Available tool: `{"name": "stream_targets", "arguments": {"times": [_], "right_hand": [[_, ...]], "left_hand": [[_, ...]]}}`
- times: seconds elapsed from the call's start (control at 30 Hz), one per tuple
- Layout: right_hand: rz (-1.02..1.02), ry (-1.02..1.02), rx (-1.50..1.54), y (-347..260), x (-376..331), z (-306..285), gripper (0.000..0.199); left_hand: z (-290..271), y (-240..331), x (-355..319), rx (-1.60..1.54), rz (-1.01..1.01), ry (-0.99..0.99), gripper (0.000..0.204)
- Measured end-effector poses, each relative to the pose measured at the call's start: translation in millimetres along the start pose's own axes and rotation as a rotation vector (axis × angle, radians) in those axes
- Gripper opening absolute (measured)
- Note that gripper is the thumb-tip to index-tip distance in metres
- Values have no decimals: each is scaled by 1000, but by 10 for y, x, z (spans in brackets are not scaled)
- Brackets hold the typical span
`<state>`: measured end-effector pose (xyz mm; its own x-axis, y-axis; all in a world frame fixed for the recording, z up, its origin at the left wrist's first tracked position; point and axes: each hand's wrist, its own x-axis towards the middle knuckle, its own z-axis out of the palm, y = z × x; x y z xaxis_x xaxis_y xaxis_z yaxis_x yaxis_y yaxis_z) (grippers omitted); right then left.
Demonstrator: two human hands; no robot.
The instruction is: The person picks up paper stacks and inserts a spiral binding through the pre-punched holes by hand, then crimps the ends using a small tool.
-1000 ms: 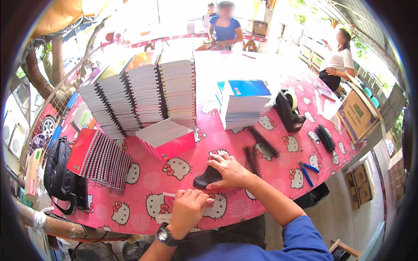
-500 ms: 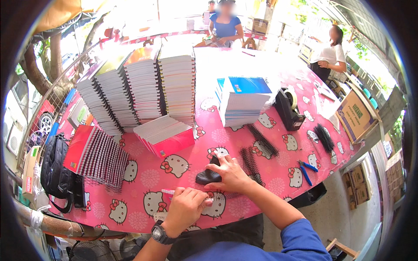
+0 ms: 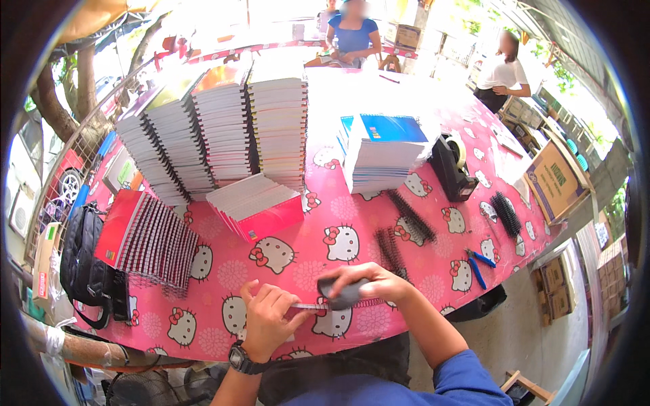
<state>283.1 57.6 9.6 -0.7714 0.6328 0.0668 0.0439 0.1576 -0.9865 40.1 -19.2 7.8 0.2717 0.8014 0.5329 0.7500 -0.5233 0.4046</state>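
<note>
My right hand is closed round a black, rounded, palm-sized tool whose exact kind I cannot make out. That tool is over a thin spiral-bound notebook, seen nearly edge-on at the near side of the table. A reddish coil runs out to the right from under the tool. My left hand, with a black watch on the wrist, grips the notebook's left end between thumb and forefinger; its other fingers are raised. Much of the notebook is hidden by my hands.
Tall stacks of spiral-bound notebooks stand at the back left, with red-covered ones and pink-covered ones nearer. Blue-covered books, a tape dispenser, black coils and blue-handled pliers lie right. Two people are beyond.
My right hand has picked the black tool up off the table and brought it nearer, over the notebook. My left hand has shifted slightly left, and its fingers have spread somewhat.
</note>
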Motion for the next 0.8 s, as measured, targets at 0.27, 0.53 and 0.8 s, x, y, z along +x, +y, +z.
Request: {"name": "stream_targets", "arguments": {"times": [0.27,0.53,0.8], "right_hand": [[4,-138,63,-171,126,52,40],[97,-35,-97,-172,195,167,36],[164,63,-230,-201,324,123,47]], "left_hand": [[-39,-16,-86,-66,-66,10,55],[273,-373,-231,-995,-389,134,52],[327,-484,-309,-1099,-490,-69,29]]}}
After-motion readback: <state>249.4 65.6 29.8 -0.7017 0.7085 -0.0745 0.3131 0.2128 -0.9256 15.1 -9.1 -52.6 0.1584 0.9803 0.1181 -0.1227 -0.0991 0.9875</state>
